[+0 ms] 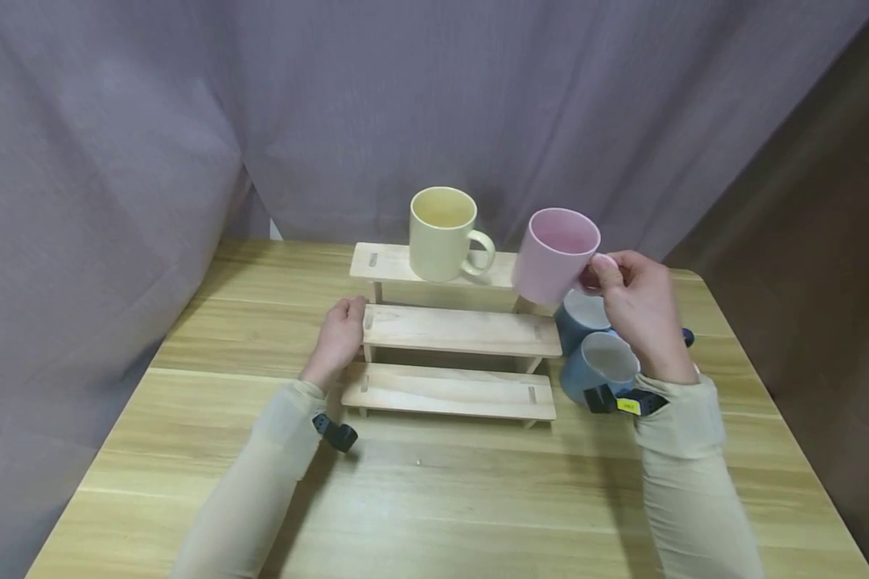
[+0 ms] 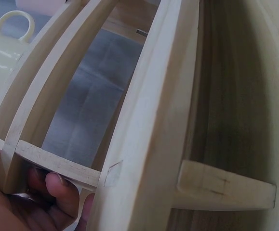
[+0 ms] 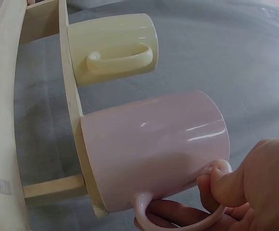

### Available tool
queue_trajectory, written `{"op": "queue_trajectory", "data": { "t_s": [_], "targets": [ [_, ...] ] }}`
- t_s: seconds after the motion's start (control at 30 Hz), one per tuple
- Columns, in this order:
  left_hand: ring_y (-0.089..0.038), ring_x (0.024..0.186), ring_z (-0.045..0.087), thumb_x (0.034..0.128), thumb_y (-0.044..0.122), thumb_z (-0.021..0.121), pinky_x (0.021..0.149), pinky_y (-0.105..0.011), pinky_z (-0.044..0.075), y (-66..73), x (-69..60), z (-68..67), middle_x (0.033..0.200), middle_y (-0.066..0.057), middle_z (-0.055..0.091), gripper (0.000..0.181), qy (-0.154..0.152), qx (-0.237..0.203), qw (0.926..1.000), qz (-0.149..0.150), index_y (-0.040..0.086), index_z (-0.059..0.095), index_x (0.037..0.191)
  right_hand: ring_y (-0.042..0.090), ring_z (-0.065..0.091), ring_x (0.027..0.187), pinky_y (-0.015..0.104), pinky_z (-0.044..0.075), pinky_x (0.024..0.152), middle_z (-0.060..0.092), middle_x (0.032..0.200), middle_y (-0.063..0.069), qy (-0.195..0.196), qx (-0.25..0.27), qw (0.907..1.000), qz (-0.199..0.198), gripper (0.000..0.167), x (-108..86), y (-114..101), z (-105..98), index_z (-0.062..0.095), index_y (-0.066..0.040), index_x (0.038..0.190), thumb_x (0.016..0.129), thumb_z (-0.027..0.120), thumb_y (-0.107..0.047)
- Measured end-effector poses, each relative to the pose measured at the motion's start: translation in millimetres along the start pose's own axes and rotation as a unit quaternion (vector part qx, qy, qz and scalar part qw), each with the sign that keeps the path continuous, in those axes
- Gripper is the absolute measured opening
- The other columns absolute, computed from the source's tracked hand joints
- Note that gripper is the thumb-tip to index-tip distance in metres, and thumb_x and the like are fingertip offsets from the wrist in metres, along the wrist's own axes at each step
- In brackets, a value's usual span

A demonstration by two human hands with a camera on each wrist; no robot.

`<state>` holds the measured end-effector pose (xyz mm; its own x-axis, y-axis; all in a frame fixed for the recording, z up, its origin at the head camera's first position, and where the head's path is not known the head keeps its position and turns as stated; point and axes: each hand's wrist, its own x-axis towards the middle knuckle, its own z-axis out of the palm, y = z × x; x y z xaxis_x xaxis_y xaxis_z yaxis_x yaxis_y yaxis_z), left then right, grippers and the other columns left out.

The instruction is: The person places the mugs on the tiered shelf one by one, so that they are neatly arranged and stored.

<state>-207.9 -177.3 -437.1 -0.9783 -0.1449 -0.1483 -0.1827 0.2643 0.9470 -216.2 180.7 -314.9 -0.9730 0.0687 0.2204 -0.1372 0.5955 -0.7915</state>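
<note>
A pink mug [image 1: 550, 265] is held by its handle in my right hand [image 1: 644, 310], thumb on top of the handle and fingers through it. The mug's base is at the right end of the top step of a three-step wooden rack [image 1: 463, 330]; whether its full weight rests there I cannot tell. Upright on the same step stands a yellow mug [image 1: 438, 241], its handle turned right. At the rack's left side, my left hand [image 1: 339, 338] grips the side rail [image 2: 57, 163], fingers curled under it in the left wrist view.
Two blue mugs, a front one [image 1: 599, 374] and a rear one [image 1: 582, 314], stand on the wooden table [image 1: 420, 515] right of the rack, partly behind my right hand and wrist. A grey curtain [image 1: 333, 104] hangs close behind the rack.
</note>
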Motion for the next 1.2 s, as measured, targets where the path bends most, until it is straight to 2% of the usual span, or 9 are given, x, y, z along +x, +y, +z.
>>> {"op": "queue_trajectory", "data": {
  "t_s": [0.2, 0.43, 0.73, 1.0, 1.2],
  "targets": [
    [-0.018, 0.061, 0.051, 0.1063, 0.04, 0.029, 0.057, -0.03, 0.05, -0.7, -1.0, 0.2, 0.088, -0.012, 0.054, 0.047, 0.001, 0.002, 1.0, 0.002, 0.0, 0.052, 0.113, 0.022, 0.065, 0.095, 0.027, 0.049, 0.085, 0.067, 0.107, 0.015, -0.023, -0.003, 0.9997, 0.0, 0.046, 9.7, -6.6, 6.2, 0.062, 0.0, 0.112, 0.101, 0.047, -0.042],
    [-0.021, 0.072, 0.057, 0.106, 0.042, 0.028, 0.063, -0.032, 0.054, 0.7, -2.7, -0.5, 0.093, -0.014, 0.055, 0.049, -0.013, -0.02, 0.9997, 0.001, -0.001, 0.05, 0.117, 0.024, 0.062, 0.101, 0.039, 0.048, 0.092, 0.065, 0.111, 0.014, -0.05, -0.006, 0.9987, 0.003, 0.051, 15.5, -13.0, 10.7, 0.061, -0.001, 0.117, 0.1, 0.046, -0.047],
    [-0.02, 0.07, 0.056, 0.1062, 0.041, 0.028, 0.062, -0.032, 0.053, 1.0, -1.1, -4.4, 0.091, -0.012, 0.054, 0.048, -0.006, -0.005, 1.0, -0.002, 0.0, 0.051, 0.114, 0.026, 0.061, 0.104, 0.042, 0.047, 0.094, 0.064, 0.112, 0.015, -0.063, -0.003, 0.998, 0.007, 0.053, 18.2, -18.3, 16.7, 0.059, 0.0, 0.116, 0.1, 0.045, -0.048],
    [-0.019, 0.065, 0.054, 0.106, 0.042, 0.028, 0.061, -0.034, 0.053, -1.2, 0.0, -4.7, 0.089, -0.012, 0.053, 0.049, -0.004, -0.003, 1.0, 0.003, 0.0, 0.052, 0.114, 0.025, 0.061, 0.101, 0.038, 0.045, 0.089, 0.066, 0.108, 0.017, -0.064, -0.008, 0.9979, -0.002, 0.054, 20.2, -20.0, 23.0, 0.061, 0.0, 0.114, 0.099, 0.048, -0.049],
    [-0.019, 0.068, 0.055, 0.106, 0.042, 0.028, 0.061, -0.032, 0.053, -1.0, 0.0, -4.7, 0.091, -0.012, 0.054, 0.049, -0.006, -0.004, 1.0, -0.002, 0.0, 0.051, 0.114, 0.026, 0.06, 0.104, 0.042, 0.046, 0.093, 0.065, 0.112, 0.016, -0.076, -0.009, 0.9971, 0.003, 0.056, 20.5, -21.4, 23.6, 0.06, -0.001, 0.118, 0.098, 0.048, -0.051]
  ]
}}
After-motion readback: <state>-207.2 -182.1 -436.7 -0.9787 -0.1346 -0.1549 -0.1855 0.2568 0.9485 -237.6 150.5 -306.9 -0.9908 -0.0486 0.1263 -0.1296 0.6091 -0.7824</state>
